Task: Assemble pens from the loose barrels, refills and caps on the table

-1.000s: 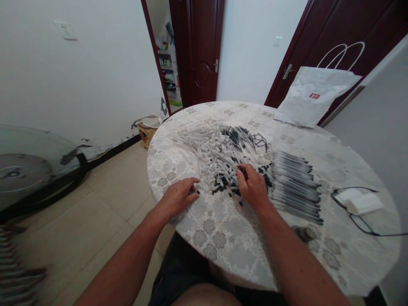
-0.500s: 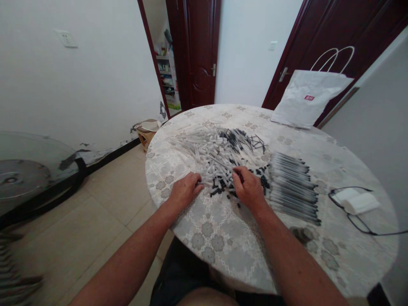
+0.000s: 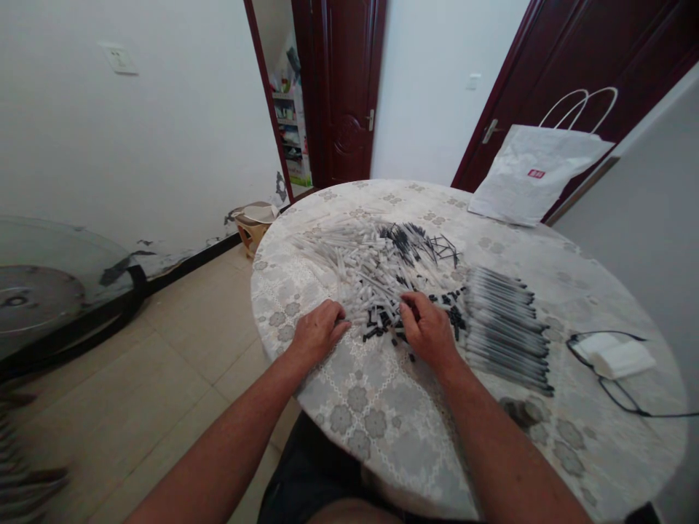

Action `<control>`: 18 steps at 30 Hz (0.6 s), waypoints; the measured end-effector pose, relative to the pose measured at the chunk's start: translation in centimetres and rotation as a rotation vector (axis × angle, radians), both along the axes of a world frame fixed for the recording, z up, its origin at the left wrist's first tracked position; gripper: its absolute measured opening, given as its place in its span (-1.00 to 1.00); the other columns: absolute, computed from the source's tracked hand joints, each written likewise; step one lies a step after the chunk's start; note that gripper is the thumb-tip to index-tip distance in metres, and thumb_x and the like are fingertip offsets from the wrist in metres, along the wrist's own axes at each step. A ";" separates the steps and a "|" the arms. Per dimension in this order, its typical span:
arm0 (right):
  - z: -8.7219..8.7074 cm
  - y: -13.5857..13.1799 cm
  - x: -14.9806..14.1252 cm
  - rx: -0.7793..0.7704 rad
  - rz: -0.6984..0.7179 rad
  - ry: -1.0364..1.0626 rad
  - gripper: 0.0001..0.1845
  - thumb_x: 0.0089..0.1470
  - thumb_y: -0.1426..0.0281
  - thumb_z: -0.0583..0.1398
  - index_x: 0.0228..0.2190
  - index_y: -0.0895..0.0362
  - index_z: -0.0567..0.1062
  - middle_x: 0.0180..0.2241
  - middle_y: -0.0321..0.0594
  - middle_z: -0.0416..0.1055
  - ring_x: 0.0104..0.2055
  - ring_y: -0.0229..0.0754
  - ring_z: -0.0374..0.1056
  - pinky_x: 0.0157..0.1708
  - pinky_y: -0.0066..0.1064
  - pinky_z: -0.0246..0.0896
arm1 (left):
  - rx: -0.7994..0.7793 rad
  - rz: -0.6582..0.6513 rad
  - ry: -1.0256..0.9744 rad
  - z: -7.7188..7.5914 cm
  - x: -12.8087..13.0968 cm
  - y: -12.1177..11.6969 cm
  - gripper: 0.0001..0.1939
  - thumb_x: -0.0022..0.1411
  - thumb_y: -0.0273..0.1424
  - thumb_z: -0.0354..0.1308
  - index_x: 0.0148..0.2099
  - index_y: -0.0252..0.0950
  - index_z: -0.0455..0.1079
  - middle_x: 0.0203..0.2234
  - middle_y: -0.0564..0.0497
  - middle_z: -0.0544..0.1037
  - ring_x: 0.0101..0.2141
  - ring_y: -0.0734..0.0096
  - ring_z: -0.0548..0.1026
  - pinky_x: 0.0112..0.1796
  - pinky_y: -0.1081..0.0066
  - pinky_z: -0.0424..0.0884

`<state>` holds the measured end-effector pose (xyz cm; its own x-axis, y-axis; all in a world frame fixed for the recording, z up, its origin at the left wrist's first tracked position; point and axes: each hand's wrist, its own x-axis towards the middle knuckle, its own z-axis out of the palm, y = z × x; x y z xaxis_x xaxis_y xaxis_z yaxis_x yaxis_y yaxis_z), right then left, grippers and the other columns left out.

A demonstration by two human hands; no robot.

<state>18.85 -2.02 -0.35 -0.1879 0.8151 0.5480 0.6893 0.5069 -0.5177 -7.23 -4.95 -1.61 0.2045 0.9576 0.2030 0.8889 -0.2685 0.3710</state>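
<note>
My left hand (image 3: 320, 333) rests at the near left edge of a loose pile of whitish pen barrels (image 3: 354, 258). Its fingers are curled with the thumb close to them; what they pinch, if anything, is too small to make out. Over the small black pen caps (image 3: 376, 320) is my right hand (image 3: 430, 329), thumb and fingers bent together, their tips partly hidden. Thin black-tipped pen refills (image 3: 412, 244) lie behind the pile. To the right of my right hand, finished-looking pens (image 3: 507, 331) are laid side by side in a row.
A patterned cloth covers the round table (image 3: 365, 415). Eyeglasses (image 3: 622, 393) and folded white tissue (image 3: 622, 355) lie at the right, and a small dark round object (image 3: 521, 411) sits near my right forearm. A white paper bag (image 3: 538, 175) stands at the back right.
The view has shifted slightly, so the table contents appear a little further right and lower. Both hands stay at nearly the same places over the pile, fingers still curled.
</note>
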 end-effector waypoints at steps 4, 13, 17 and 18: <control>-0.1 0.0 -0.2 -0.008 0.023 -0.017 -0.78 0.29 0.32 0.08 -0.14 0.11 0.49 -0.26 -0.12 0.57 -0.24 -0.08 0.49 -0.18 -0.31 0.32 | 0.001 -0.002 -0.019 -0.2 0.0 0.0 -0.84 0.37 -0.29 0.14 -0.06 -0.22 0.37 -0.19 -0.02 0.54 -0.17 0.28 0.50 -0.18 0.35 0.31; 0.0 -0.4 -0.4 -0.052 0.011 -0.007 -0.78 0.28 0.32 0.10 -0.13 0.10 0.49 -0.25 -0.13 0.58 -0.26 -0.10 0.50 -0.20 -0.32 0.35 | -0.040 0.011 0.051 0.4 0.3 -0.1 -0.83 0.40 -0.27 0.10 -0.05 -0.21 0.37 -0.16 -0.05 0.52 -0.16 0.25 0.51 -0.22 0.34 0.33; 0.0 -0.6 -0.5 -0.073 -0.007 -0.023 -0.78 0.28 0.30 0.11 -0.13 0.09 0.49 -0.25 -0.14 0.58 -0.30 -0.11 0.50 -0.21 -0.32 0.36 | -0.053 0.031 0.073 0.3 0.4 -0.1 -0.85 0.38 -0.28 0.12 -0.07 -0.20 0.33 -0.16 -0.05 0.51 -0.17 0.22 0.50 -0.25 0.34 0.32; -0.1 -0.6 -0.5 -0.076 -0.009 -0.030 -0.78 0.28 0.30 0.11 -0.13 0.09 0.49 -0.26 -0.14 0.58 -0.31 -0.11 0.50 -0.22 -0.32 0.36 | -0.054 0.030 0.071 0.3 0.4 -0.2 -0.86 0.39 -0.28 0.12 -0.07 -0.20 0.33 -0.17 -0.05 0.51 -0.18 0.22 0.50 -0.26 0.33 0.32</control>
<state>18.40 -2.59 -0.44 -0.1953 0.8559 0.4788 0.7095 0.4604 -0.5335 -6.81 -5.13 -1.34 0.1874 0.9728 0.1365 0.9211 -0.2223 0.3198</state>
